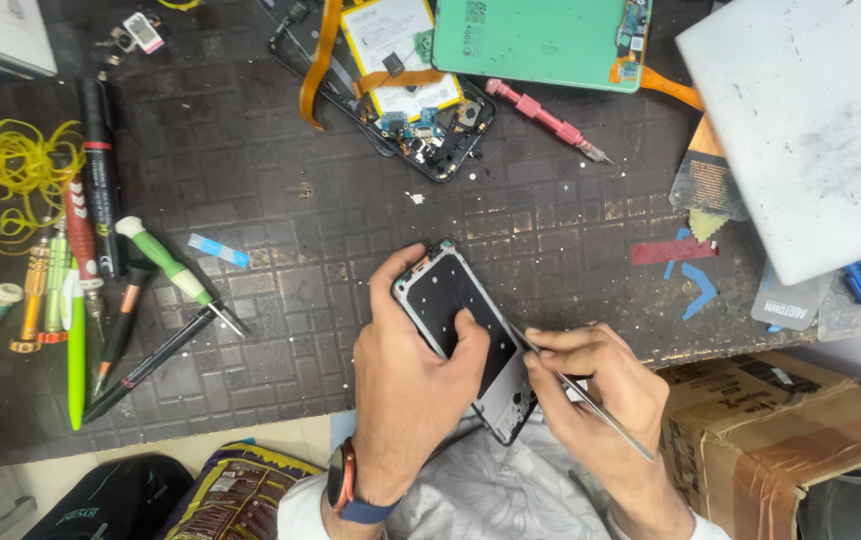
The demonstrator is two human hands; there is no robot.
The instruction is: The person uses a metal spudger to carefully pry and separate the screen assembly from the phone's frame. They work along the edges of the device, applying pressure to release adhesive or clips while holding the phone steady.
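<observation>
Black-faced phone frame [465, 335] with silver edge, dark grid-patterned tabletop [280, 230], pink screwdriver [545, 118], green panel [535, 40], yellow rubber bands [12, 170], brown cardboard box [780, 430].

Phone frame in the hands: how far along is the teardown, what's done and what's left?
Done: the opened phone lies on the mat with its battery and orange flex cable exposed, and the green back panel sits apart. In hand: the left hand grips the phone frame while the right hand works metal tweezers at its right edge. What is left cannot be told; the frame's lower end is hidden.
</observation>
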